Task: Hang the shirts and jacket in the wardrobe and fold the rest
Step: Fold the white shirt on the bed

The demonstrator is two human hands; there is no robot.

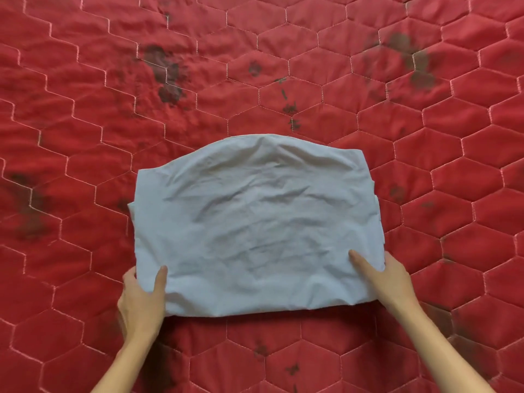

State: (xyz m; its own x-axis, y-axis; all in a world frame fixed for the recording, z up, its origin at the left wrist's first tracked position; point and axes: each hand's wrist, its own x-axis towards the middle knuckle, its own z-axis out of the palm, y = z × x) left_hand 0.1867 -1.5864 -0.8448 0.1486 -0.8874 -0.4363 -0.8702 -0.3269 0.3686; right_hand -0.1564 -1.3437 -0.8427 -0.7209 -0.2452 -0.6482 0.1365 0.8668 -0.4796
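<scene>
A pale blue garment [255,222] lies folded into a rough rectangle in the middle of the red quilted bedcover [85,109]. My left hand [143,304] grips its near left corner, thumb on top and fingers under the cloth. My right hand [388,276] grips the near right corner the same way, thumb lying on the fabric. The garment's far edge is rounded and slightly puffed up. Its near edge lies straight between my two hands.
The red bedcover with hexagon stitching fills the whole view. Dark stains [167,72] mark it at the upper left, upper right and left side. No other clothes, hangers or wardrobe are in view.
</scene>
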